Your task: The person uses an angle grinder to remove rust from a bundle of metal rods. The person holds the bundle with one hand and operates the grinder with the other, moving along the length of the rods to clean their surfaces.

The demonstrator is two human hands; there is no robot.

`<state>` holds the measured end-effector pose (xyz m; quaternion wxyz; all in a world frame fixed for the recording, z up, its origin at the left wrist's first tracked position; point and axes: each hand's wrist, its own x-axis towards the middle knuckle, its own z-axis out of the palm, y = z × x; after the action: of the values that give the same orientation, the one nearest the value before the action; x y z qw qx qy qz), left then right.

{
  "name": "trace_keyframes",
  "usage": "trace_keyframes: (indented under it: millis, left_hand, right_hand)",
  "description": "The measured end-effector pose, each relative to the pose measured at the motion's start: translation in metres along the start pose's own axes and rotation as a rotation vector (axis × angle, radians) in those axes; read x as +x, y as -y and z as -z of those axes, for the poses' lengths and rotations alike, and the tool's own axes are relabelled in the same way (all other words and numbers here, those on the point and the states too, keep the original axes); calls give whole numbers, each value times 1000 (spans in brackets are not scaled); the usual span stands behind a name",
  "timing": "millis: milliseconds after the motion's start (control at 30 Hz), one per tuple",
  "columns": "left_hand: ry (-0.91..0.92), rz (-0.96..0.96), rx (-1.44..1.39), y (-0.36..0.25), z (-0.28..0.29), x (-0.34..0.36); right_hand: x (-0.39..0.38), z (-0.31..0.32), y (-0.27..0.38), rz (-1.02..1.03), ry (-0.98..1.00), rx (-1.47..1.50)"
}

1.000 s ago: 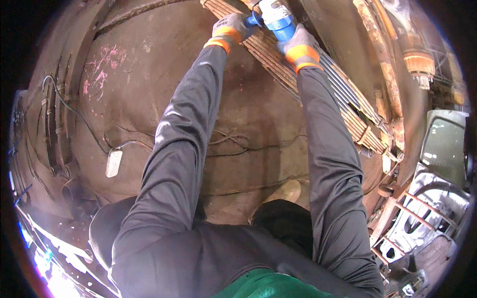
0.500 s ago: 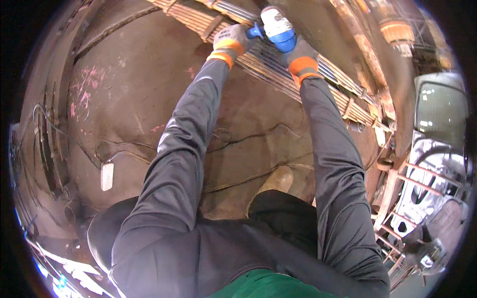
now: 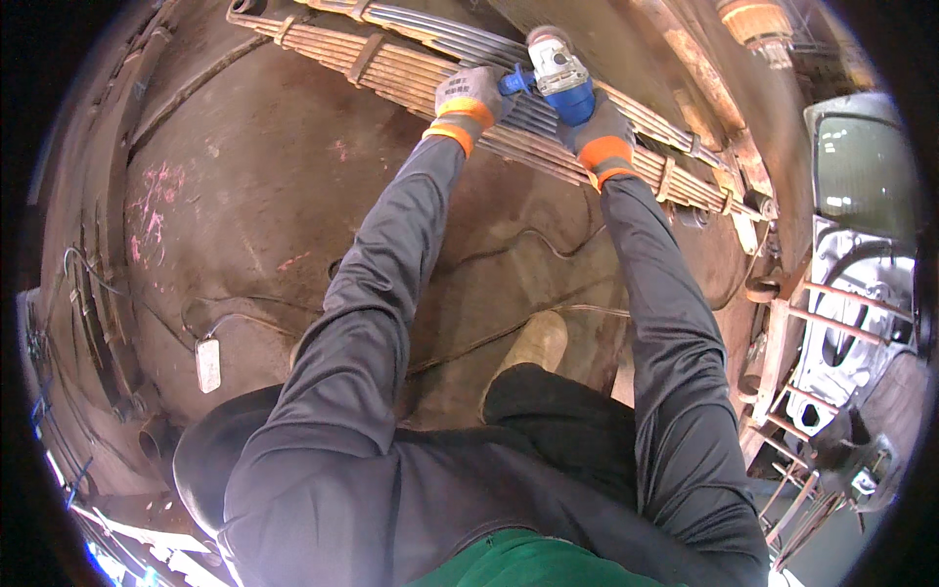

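Observation:
A blue and silver angle grinder (image 3: 563, 78) is over stacks of long, rusty leaf springs (image 3: 333, 54) with metal clamps, lying at a slant across the top of the head view. My left hand (image 3: 469, 103), in a grey and orange glove, is closed round the grinder's blue side handle. My right hand (image 3: 602, 137), gloved alike, grips the blue body of the grinder from behind. The grinder's disc end points away from me; whether it touches the steel is not clear.
A white power strip (image 3: 207, 366) with cables lies on the dirty floor (image 3: 225, 215). Steel bars (image 3: 119, 293) run along the left. A rusty beam (image 3: 704, 88) lies beyond the springs. At right are a car door (image 3: 861, 186) and a rebar rack (image 3: 792, 313). My boot (image 3: 538, 338) shows below.
The view has shifted, showing more of the springs' left end. Both hands and the grinder sit slightly lower in the picture, still gripped the same way.

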<state>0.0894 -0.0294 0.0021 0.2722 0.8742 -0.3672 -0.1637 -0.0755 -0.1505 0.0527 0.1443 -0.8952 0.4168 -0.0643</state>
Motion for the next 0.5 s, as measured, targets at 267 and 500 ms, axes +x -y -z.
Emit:
trace_keyframes:
  millis: [267, 500]
  left_hand:
    - [50, -83, -19, -43, -30, 3]
    - [52, -155, -2, -69, -65, -21]
  right_hand:
    - [-6, 25, -43, -189, 112, -62]
    - [-37, 36, -78, -189, 4, -98]
